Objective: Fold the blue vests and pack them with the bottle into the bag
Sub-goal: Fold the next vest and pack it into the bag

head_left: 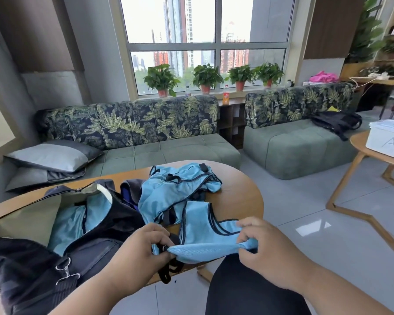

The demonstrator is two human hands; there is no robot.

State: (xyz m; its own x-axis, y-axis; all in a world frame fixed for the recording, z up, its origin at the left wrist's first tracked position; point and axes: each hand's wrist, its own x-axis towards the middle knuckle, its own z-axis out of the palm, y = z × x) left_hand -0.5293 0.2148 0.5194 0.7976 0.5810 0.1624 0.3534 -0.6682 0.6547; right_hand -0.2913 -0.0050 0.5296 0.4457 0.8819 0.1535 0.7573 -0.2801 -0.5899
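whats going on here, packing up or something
A person is folding a blue vest at the near edge of a wooden table, the left hand and right hand each pinching one end. The open black bag already holds blue fabric. More vests lie heaped behind.

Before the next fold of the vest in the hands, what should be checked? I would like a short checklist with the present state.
1. Left hand pinches light blue mesh vest: ok.
2. Right hand pinches its other end: ok.
3. Vest lying flat on round wooden table: not ok, its near edge hangs off.
4. Black duffel bag unzipped: ok.
5. Bottle within reach: cannot tell.
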